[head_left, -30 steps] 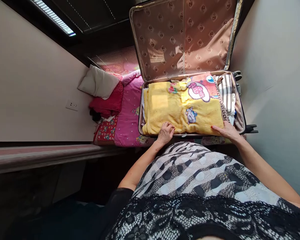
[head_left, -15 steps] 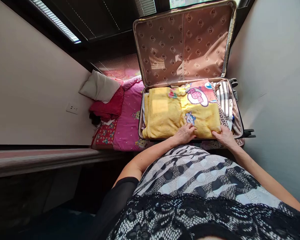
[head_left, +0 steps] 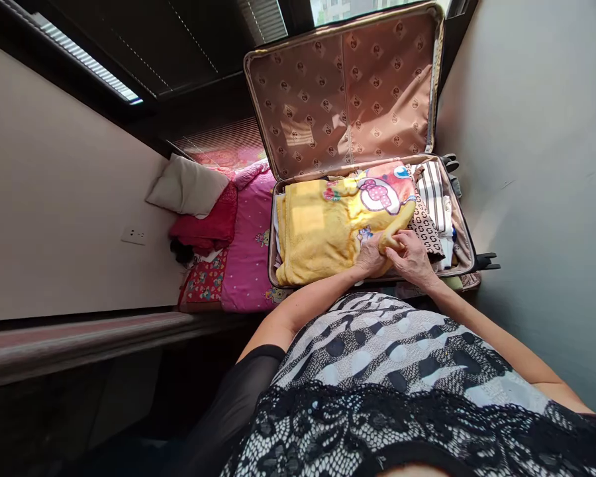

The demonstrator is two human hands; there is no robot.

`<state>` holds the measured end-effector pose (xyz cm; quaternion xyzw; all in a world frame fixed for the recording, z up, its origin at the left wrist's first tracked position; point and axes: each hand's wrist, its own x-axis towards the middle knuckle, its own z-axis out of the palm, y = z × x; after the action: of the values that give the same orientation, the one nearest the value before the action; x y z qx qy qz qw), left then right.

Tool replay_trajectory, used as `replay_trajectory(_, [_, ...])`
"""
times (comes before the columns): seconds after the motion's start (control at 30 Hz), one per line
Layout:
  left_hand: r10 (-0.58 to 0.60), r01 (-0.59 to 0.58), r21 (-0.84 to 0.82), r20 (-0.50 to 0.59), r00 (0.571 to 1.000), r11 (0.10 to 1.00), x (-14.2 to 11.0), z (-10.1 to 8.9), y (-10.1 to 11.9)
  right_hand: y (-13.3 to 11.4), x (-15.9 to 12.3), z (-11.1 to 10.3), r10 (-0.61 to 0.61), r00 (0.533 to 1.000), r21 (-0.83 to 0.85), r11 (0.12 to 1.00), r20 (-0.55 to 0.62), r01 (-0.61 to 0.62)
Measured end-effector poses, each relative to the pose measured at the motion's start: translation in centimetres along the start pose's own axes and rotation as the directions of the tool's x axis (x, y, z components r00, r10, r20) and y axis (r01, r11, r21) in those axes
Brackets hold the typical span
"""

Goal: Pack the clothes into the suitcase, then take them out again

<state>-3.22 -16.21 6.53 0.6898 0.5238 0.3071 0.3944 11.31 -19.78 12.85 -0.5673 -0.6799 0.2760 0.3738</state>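
Note:
A folded yellow blanket (head_left: pixel 318 232) with cartoon prints lies on top of the clothes in an open suitcase (head_left: pixel 272 245). Its right part is bunched up and lifted. My right hand (head_left: pixel 413 260) pinches that raised edge with thumb and fingers. Close beside it, my left hand (head_left: pixel 371 257) grips the blanket near the blue printed figure; some of its fingertips are hidden by the cloth. Right of the blanket, a beige garment with a dark repeating pattern (head_left: pixel 426 228) and a striped garment (head_left: pixel 433 189) show inside the case.
The suitcase lid (head_left: pixel 347 99) leans upright at the back by the window. To the left are a pink bedspread (head_left: pixel 246 265), a pale cushion (head_left: pixel 189 187) and folded red cloth (head_left: pixel 211 225). Walls stand close on both sides, with a socket (head_left: pixel 134 235) at left.
My right hand has moved left with the blanket's right edge, drawing it toward my left hand. More of the patterned garment is uncovered. The view has shifted slightly.

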Motion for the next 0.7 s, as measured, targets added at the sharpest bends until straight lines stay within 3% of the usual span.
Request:
replay_trajectory(0.1, [-0.179, 0.164, -0.159, -0.086, 0.98, 0.974, 0.1, -1.7, -0.3, 0.6, 0.6, -0.5, 0.032, 0.994, 0.083, 0.996, -0.102, -0.023])
replay_trajectory(0.2, [-0.291, 0.178, -0.418, -0.224, 0.93, 0.891, -1.2, -4.6, -0.2, 3.5, 0.5, -0.8, 0.094, 0.983, 0.099, 0.992, -0.158, -0.079])
replay_trajectory(0.3, [-0.458, 0.028, -0.73, -0.398, 0.795, 0.683, -3.0, -9.1, 0.3, 7.7, 0.0, -0.4, 0.166, 0.983, 0.064, 0.985, -0.075, -0.162])
replay_trajectory(0.4, [-0.595, -0.116, -0.838, -0.469, 0.652, 0.533, -4.4, -15.2, 0.1, 10.9, -0.4, 0.2, 0.182, 0.983, 0.013, 0.983, 0.023, -0.182])
replay_trajectory(0.57, [-0.747, -0.147, -0.85, -0.518, 0.417, 0.507, -7.5, -25.6, -3.2, 12.0, -0.4, 0.1, 0.241, 0.97, -0.006, 0.97, 0.026, -0.241])
replay_trajectory(0.63, [-0.789, -0.113, -0.843, -0.534, 0.305, 0.526, -9.2, -27.9, -5.1, 11.6, 0.0, -0.1, 0.269, 0.963, -0.041, 0.962, -0.007, -0.269])
replay_trajectory(0.7, [-0.828, -0.064, -0.858, -0.51, 0.234, 0.51, -10.8, -28.5, -6.6, 11.1, 0.5, -0.2, 0.266, 0.963, -0.067, 0.961, -0.036, -0.268])
